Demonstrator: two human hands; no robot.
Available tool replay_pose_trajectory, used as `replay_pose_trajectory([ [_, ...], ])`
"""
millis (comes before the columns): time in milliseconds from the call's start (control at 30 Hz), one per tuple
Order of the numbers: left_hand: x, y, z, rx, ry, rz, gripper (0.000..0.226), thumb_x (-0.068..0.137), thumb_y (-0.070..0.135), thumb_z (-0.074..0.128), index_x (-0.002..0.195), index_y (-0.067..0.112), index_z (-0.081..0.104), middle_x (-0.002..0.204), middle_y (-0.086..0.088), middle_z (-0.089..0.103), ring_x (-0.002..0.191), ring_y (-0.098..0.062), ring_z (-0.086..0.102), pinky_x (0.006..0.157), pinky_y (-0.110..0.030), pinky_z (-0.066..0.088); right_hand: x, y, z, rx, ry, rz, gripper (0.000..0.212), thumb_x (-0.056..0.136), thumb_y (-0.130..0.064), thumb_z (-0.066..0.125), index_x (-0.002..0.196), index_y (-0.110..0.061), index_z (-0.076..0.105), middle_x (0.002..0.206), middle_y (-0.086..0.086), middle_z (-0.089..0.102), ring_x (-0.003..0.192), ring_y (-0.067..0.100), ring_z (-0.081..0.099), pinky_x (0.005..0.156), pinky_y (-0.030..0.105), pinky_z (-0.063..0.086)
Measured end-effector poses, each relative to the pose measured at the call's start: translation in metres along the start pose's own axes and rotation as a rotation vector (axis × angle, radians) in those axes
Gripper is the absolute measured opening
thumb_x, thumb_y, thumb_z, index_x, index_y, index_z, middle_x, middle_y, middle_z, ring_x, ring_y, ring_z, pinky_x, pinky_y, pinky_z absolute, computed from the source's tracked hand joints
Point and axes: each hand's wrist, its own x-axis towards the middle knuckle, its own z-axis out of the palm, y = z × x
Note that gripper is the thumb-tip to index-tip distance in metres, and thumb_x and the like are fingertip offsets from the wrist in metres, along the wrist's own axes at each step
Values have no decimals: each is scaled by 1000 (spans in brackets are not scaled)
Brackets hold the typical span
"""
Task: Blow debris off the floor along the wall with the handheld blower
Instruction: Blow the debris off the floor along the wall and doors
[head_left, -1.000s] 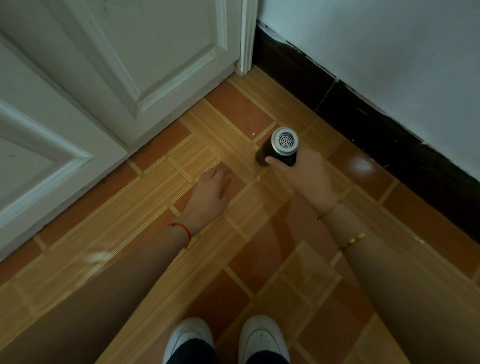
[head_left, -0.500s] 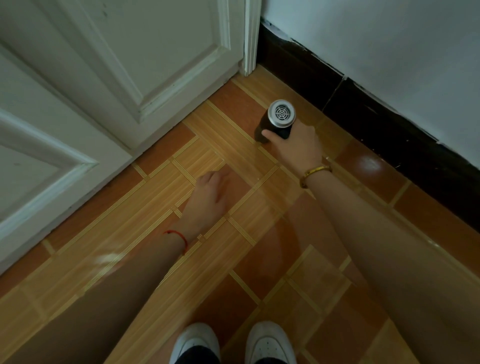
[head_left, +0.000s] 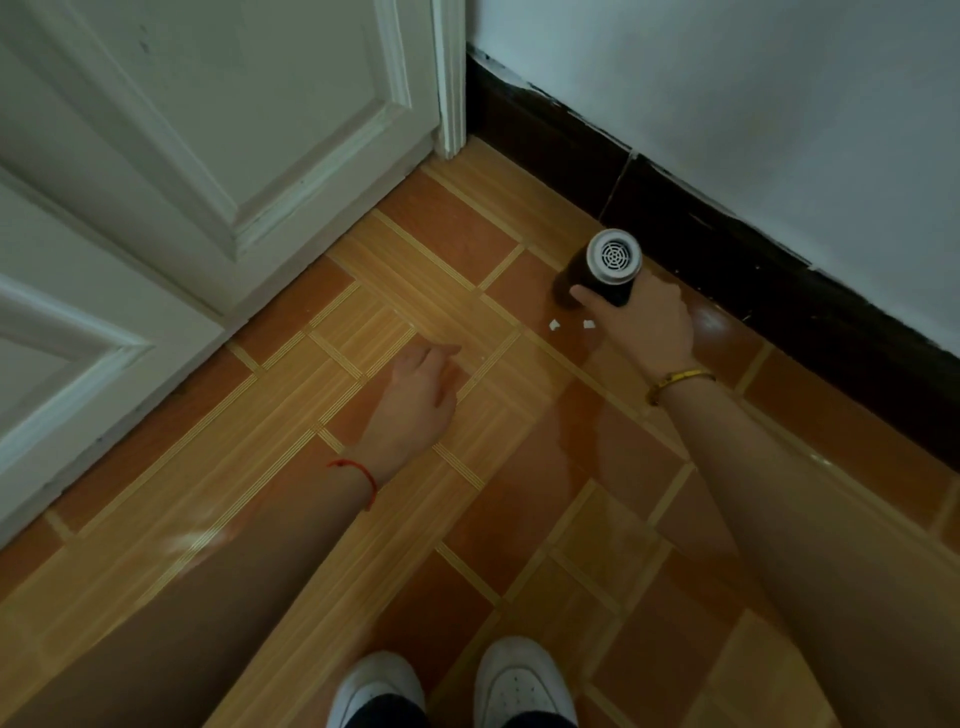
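Blower (head_left: 605, 270) low over floor (head_left: 441, 519), just beside dark skirting (head_left: 779, 291) under wall (head_left: 753, 104); right hand (head_left: 641, 327) grip wrapped round dark barrel; left hand (head_left: 415, 400) slack, holding nothing. Likely light, rigid, one-hand tool; smooth casing may slip; best held mid-barrel, rear grille unblocked. Nozzle end hidden; two white scraps (head_left: 555, 325) beside it, likely featherlight; finer debris indiscernible.

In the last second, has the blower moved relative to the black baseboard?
Yes. The blower, held in the right hand, has moved up close to the black baseboard, away from the middle of the floor. Two white scraps now show beside it.
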Motion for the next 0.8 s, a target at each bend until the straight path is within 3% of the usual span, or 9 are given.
replay_pose_trajectory([
  [100, 2, 8, 3, -8, -3, 16, 55, 89, 4, 51, 142, 15, 42, 141, -7, 46, 132, -25, 38, 112, -37, 33, 3, 3, -8, 3, -72, -36, 63, 78, -56, 71, 125, -15, 61, 119, 8, 68, 111, 26, 64, 85, 36, 52],
  [233, 4, 17, 8, 6, -11, 44, 55, 88, 1, 48, 142, 14, 42, 143, -7, 44, 132, -26, 37, 105, -27, 28, 3, 13, -17, -8, -42, -24, 64, 77, -58, 71, 123, -14, 61, 116, 10, 69, 106, 28, 66, 89, 43, 54],
  [333, 5, 22, 14, -8, -30, 48, 54, 89, 2, 47, 142, 14, 42, 143, -8, 44, 131, -26, 38, 107, -32, 34, -4, 17, -19, 2, -170, -5, 57, 77, -60, 70, 113, -17, 63, 100, 8, 70, 81, 25, 67, 76, 41, 58],
  [400, 6, 25, 18, -7, -41, 51, 55, 89, 3, 48, 142, 14, 41, 143, -9, 44, 130, -27, 40, 108, -38, 38, -10, 18, -16, -14, -212, -30, 59, 77, -61, 70, 116, -17, 62, 97, 4, 69, 76, 22, 65, 72, 40, 59],
  [633, 7, 37, 25, -5, -73, 83, 54, 90, 2, 48, 142, 14, 42, 143, -9, 44, 133, -28, 37, 109, -36, 32, -12, 44, -26, -99, 67, 59, 76, 78, -66, 64, 132, -14, 54, 121, 12, 67, 112, 31, 62, 87, 45, 54],
  [800, 8, 41, 27, -9, -66, 108, 55, 89, 2, 49, 142, 13, 43, 142, -10, 45, 134, -29, 37, 112, -39, 32, -8, 59, -34, -83, 124, 115, 75, 80, -62, 65, 133, -11, 52, 124, 13, 65, 113, 32, 62, 85, 41, 52],
])
